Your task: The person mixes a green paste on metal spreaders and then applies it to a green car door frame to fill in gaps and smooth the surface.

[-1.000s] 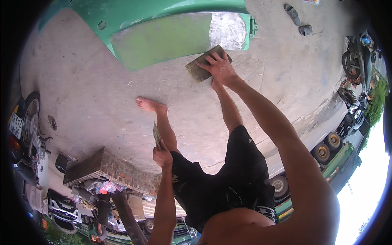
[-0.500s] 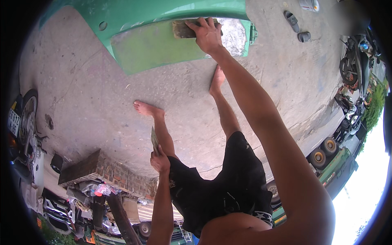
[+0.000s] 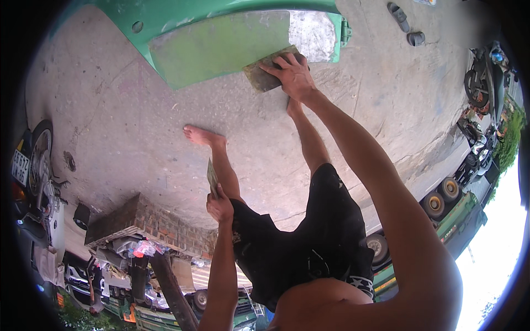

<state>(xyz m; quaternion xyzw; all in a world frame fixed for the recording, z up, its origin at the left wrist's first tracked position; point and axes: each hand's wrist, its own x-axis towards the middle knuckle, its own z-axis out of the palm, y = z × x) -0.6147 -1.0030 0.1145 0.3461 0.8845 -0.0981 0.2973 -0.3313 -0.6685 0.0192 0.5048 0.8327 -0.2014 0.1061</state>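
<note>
My right hand (image 3: 298, 77) is closed on a flat, stained rectangular putty spreader (image 3: 264, 76), its fingers spread over the back. The spreader sits at the lower edge of a green panel (image 3: 124, 16), overlapping it in view; whether they touch I cannot tell. A smooth light-green coat (image 3: 215, 47) covers most of the panel's lower band. At the band's right end shows a scuffed whitish-silver patch (image 3: 311, 36). Lower left, beside my leg, my left hand (image 3: 220, 208) grips a thin flat blade (image 3: 212, 177) pointing up; its lower end is hidden in the fingers.
My bare feet stand on the concrete floor (image 3: 127, 132). Dark slippers (image 3: 398, 16) lie at the far right. A motorcycle (image 3: 38, 171) is at the left, a low brick block (image 3: 149, 220) at lower left. More motorcycles (image 3: 477, 83) and a green truck (image 3: 464, 226) are at the right.
My right hand has brought the spreader down from the panel's upper edge to its lower edge, tilting it. More light-green coat shows where it was. My left hand keeps its blade beside my leg.
</note>
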